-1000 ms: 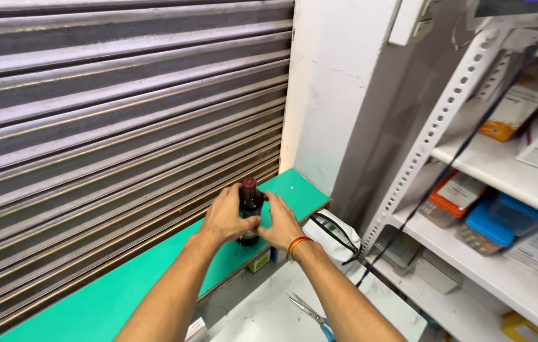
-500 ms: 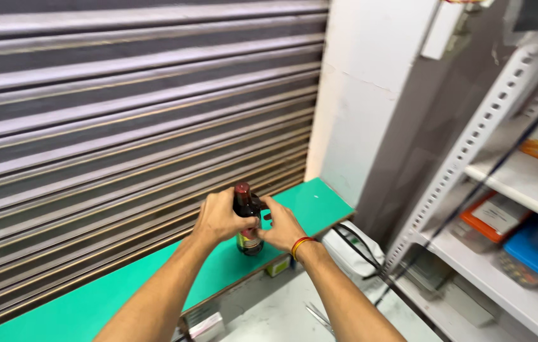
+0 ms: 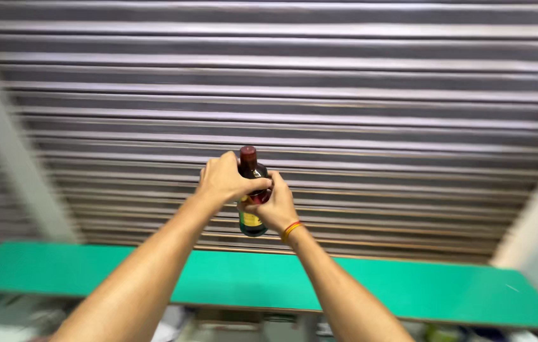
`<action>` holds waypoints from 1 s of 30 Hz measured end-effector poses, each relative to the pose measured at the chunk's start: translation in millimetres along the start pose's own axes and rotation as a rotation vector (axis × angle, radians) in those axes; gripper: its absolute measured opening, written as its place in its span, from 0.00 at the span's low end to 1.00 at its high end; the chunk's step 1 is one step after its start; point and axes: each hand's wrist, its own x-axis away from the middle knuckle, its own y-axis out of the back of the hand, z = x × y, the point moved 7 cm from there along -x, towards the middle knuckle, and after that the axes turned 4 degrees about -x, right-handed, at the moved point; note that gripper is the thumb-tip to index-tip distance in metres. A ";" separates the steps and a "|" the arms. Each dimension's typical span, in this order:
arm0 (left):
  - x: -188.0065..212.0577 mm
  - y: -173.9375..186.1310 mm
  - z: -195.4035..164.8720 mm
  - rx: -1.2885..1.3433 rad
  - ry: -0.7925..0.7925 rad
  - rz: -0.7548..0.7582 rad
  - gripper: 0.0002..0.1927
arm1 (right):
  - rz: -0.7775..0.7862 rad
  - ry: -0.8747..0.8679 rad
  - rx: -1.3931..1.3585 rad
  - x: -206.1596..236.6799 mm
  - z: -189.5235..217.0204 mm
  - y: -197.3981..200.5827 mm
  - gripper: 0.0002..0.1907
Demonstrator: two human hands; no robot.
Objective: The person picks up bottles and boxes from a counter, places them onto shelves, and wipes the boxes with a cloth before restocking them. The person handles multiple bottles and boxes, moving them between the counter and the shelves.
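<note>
A grey roller shutter [image 3: 345, 95] fills the background behind a green desk [image 3: 408, 288]. I see a dark bottle [image 3: 251, 190] raised above the desk, upright, clasped in both hands: my left hand [image 3: 226, 180] wraps its shoulder, my right hand [image 3: 272, 206] grips its body just beneath.

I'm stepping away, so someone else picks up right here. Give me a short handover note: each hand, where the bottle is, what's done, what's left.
Left hand: wrapped around the upper part of the dark bottle, just below its red cap.
Right hand: grips the bottle's body from the other side, an orange band on the wrist.
Bottle: held upright in the air, above the green shelf, in front of the rolling shutter.
Done: bottle is in hand.
Left: cap is still on; bottle not set down.
</note>
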 end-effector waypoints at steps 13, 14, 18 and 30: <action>260.5 387.8 398.8 -0.277 0.608 -0.343 0.32 | 0.602 0.081 -0.302 81.1 173.9 -594.3 0.38; 286.2 411.4 419.9 -0.288 0.667 -0.417 0.35 | 0.552 0.143 -0.275 101.1 188.3 -634.2 0.39; 359.7 487.8 480.2 -0.395 0.787 -0.637 0.45 | 0.411 0.213 -0.336 149.6 239.1 -752.1 0.38; 496.6 677.4 711.7 -0.235 0.747 -0.385 0.38 | 1.477 -0.084 -0.850 197.1 322.0 -1059.6 0.24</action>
